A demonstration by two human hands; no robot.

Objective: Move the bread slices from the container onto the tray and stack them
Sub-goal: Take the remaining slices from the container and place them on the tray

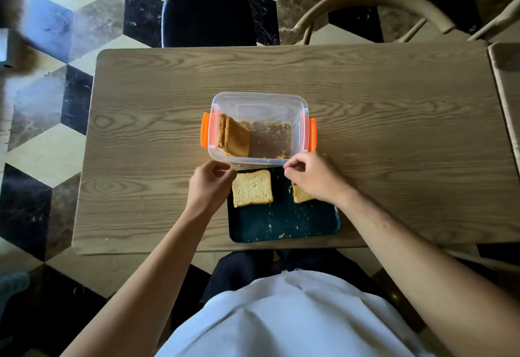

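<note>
Bread slices [235, 138] left in the clear container [284, 161] lean against its left wall; they look light, soft and crumbly, best pinched gently by opposite crusts. One slice [252, 192] lies on the dark tray [281, 224], another [299, 195] under the right hand [312, 176]. Left hand [209, 185] sits beside the tray; both are loosely curled, empty, at the container's near rim.

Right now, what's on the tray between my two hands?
In the head view, one pale square bread slice lies flat on the dark teal tray, between left hand and right hand.
</note>
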